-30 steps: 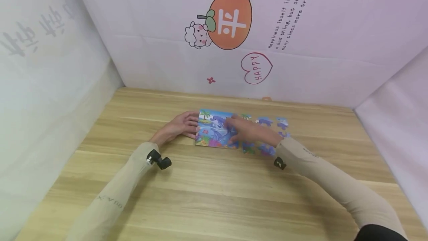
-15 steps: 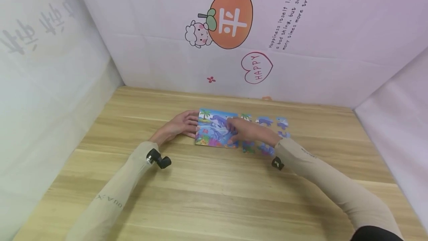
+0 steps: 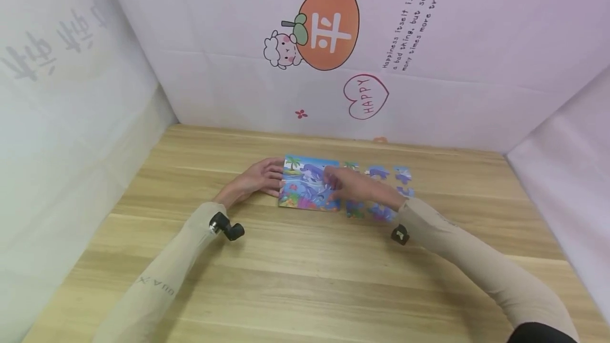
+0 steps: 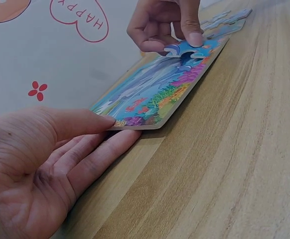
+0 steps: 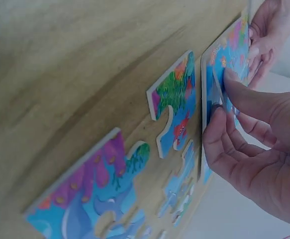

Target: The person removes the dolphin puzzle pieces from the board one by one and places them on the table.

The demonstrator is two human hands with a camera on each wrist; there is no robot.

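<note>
A dolphin-picture puzzle board point(image 3: 305, 187) lies flat near the back of the table. At its left edge is my left hand point(image 3: 261, 177); in the left wrist view the thumb rests on the border and the fingers lie curled along the edge, gripping it. Over the board's right part, my right hand point(image 3: 352, 183) pinches a puzzle piece point(image 4: 187, 51) between thumb and fingers. The piece is blue and tilted, close over the board's surface. From the head view this piece is mostly hidden by the right hand.
Several loose puzzle pieces lie right of the board, including a green one with a red crab point(image 5: 177, 99) and a large purple one point(image 5: 95, 184). The right forearm passes over some of them. A printed cloth point(image 3: 229, 83) stands behind the wooden table point(image 3: 295, 269).
Blurred by motion a second ago, my right hand now shows sharper and sits slightly farther right over the board. The left hand and the board have stayed in place.
</note>
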